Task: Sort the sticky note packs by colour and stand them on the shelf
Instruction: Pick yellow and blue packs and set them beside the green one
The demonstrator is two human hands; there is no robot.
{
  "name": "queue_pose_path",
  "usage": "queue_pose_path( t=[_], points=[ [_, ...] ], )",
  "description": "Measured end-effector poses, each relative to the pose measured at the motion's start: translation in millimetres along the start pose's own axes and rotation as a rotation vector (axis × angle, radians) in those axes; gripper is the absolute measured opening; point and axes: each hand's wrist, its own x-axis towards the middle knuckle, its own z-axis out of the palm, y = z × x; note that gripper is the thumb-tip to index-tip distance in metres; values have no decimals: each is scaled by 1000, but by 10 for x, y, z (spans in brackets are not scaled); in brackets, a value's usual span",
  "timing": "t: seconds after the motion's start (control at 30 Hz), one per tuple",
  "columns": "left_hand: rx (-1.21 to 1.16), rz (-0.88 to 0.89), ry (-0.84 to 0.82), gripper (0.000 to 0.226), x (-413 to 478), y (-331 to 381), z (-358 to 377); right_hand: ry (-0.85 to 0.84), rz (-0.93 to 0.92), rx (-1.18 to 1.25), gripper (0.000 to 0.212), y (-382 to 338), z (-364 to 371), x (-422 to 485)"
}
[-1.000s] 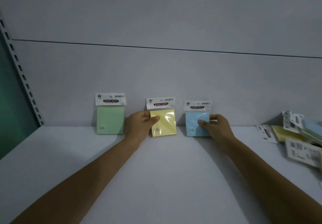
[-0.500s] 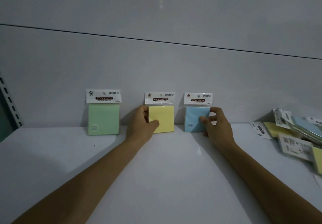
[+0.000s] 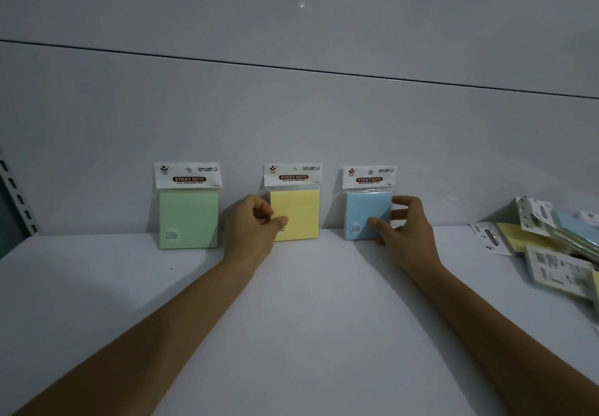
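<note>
Three square sticky note packs in thin clear plastic sleeves, each with a white paper header card printed "STICKY NOTE" and a round hanging hole, standing upright in a row on the smooth white matte shelf (image 3: 291,318) and leaning against the plain grey back panel (image 3: 291,117); apart from each other, with gaps between; at the left the pale green square pack (image 3: 188,218), untouched, flat face to the front, small round label in its lower corner; in the middle the pale yellow square pack (image 3: 298,211), with the left hand (image 3: 251,227) at its left edge, thumb tip pressed on the front face and curled fingers (image 3: 259,208) by the side, a light pinch on the pack; at the right the pale blue square pack (image 3: 366,214), with the right hand (image 3: 405,231) at its right edge, thumb lying on the front near the lower corner, index finger hooked over the upper right corner, other fingers spread loosely, also a light pinch; far right, well apart from the row, a loose heap of unsorted packs (image 3: 557,247) lying flat and overlapping on the shelf, yellow and blue pads visible, glossy wrappers and white printed backs, somewhat blurred; at the left border a grey perforated metal upright (image 3: 16,195) with slots.
</note>
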Motion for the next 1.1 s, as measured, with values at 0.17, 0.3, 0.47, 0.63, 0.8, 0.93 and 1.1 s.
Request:
queue_pose_path(
  t=[0.17, 0.3, 0.47, 0.63, 0.8, 0.93, 1.1],
  points=[
    [12, 2, 20, 34, 12, -18, -2, 9, 11, 16, 48, -11, -4, -17],
    [-11, -12, 37, 41, 29, -18, -9, 33, 30, 20, 48, -14, -13, -6],
    [-41, -23, 33, 45, 34, -51, -8, 47, 31, 18, 45, -9, -3, -6],
    [-18, 6, 52, 48, 24, -52, 1, 42, 31, 30, 44, -13, 5, 0],
    [18, 54, 73, 54, -12, -37, 3, 43, 39, 44, 44, -10, 8, 18],
    [60, 55, 67, 44, 11, -58, 14, 39, 24, 52, 43, 20, 21, 23],
    [79, 58, 82, 46, -24, -15, 12, 34, 34, 63, 44, 25, -4, 33]
  ],
)
